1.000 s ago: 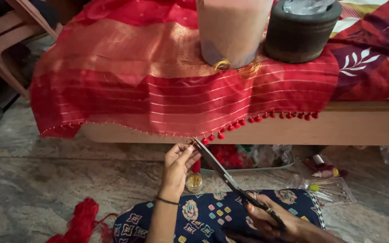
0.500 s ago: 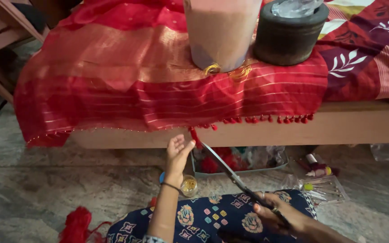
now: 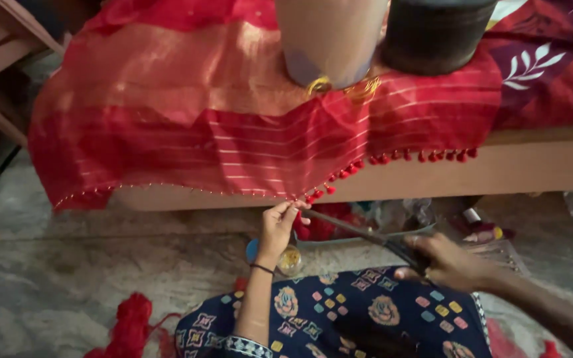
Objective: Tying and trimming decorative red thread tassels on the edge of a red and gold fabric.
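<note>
The left hand (image 3: 278, 224) is reaching up to the hem of the red cloth (image 3: 233, 142), with its fingertips (image 3: 292, 209) pinched together on the hem beside a small red tassel (image 3: 312, 197). A dark band is sitting on its wrist. The right hand (image 3: 447, 260) is gripping the handles of the scissors (image 3: 359, 232), fingers closed around them; the handles themselves are hidden inside the grip. The blades are pointing from the right hand toward the left fingertips, and the tips are lying just beside the pinched spot. Whether the blades are apart or together is hard to make out.

The cloth is hanging above both hands, draped over a wooden ledge (image 3: 538, 169), with a row of tassels running along its edge to the right of the left hand. A pale cylinder (image 3: 329, 40) and a dark pot (image 3: 432, 33) are standing on the cloth, both cut off at the top. Below the left wrist, a small jar (image 3: 290, 260) is partly hidden. Red thread (image 3: 130, 325) is lying on the floor to the left of the left forearm.
</note>
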